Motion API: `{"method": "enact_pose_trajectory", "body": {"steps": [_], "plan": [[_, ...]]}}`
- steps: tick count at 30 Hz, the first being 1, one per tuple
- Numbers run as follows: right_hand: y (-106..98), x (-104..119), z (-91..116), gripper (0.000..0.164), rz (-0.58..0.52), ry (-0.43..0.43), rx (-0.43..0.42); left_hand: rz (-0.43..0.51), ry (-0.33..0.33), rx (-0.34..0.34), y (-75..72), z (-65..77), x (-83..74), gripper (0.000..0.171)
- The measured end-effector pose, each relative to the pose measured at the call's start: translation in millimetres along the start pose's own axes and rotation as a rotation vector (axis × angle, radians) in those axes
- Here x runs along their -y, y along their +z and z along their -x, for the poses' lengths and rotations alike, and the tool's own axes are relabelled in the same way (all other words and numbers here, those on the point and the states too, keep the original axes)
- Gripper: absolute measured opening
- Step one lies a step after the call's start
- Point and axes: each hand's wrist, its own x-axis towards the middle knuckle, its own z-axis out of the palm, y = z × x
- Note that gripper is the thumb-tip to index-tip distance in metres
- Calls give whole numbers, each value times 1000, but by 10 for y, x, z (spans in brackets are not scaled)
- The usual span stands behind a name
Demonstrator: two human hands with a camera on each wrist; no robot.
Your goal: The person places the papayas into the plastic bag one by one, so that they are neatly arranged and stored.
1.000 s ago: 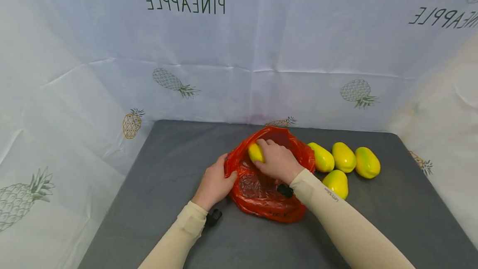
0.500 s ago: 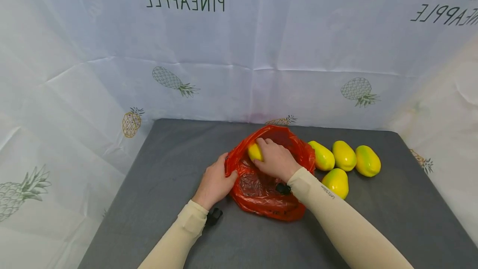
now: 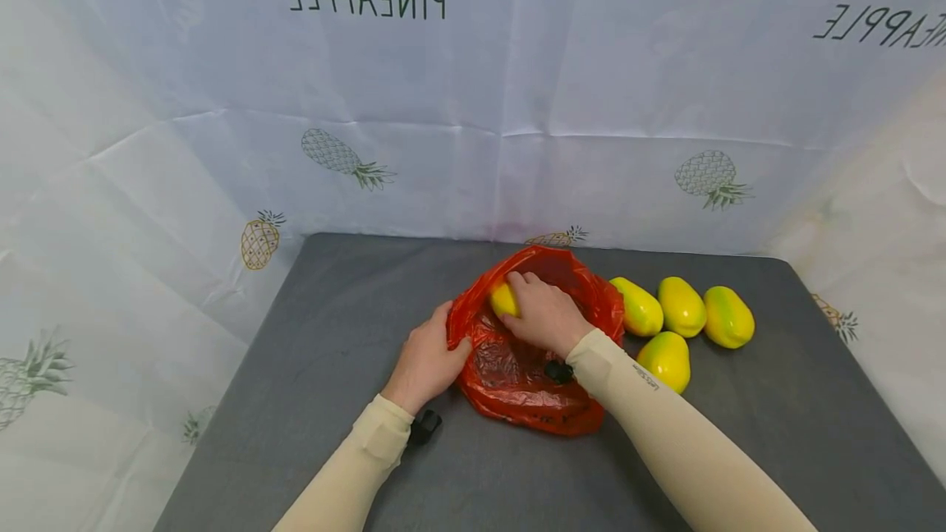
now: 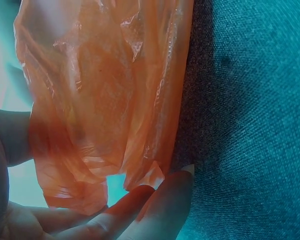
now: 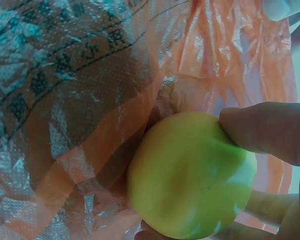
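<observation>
A red plastic bag [image 3: 535,413] lies on the grey table with its mouth spread wide. At the bag's left rim my left hand [image 3: 424,364] grips the film, thumb on the inner side and fingers outside. The left wrist view shows the thin bag [image 4: 100,90] hanging between thumb and fingers. Inside the mouth, my right hand [image 3: 545,314] holds a yellow-green mango [image 3: 505,300]. In the right wrist view, thumb and fingers curl round this mango [image 5: 190,175], close against the bag's printed film.
Several more mangoes sit right of the bag: one mango [image 3: 641,312] at its edge, others [image 3: 681,307] beside it, and a nearer mango [image 3: 667,360] partly behind the right forearm. A pineapple-print curtain [image 3: 473,89] stands behind the grey table [image 3: 347,302].
The hands, bag and mangoes hold nearly the same places. Only the head view has shifted very slightly.
</observation>
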Motion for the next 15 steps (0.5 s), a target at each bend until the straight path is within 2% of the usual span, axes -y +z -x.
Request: {"method": "enact_pose_trajectory", "body": {"steps": [9,15], "plan": [[-69,73,33,68,24,35,29,-3,2,4,-1,-6,-12,64],[-106,94,45,75,-3,53,58,-9,11,-2,-6,9,-6,64]]}}
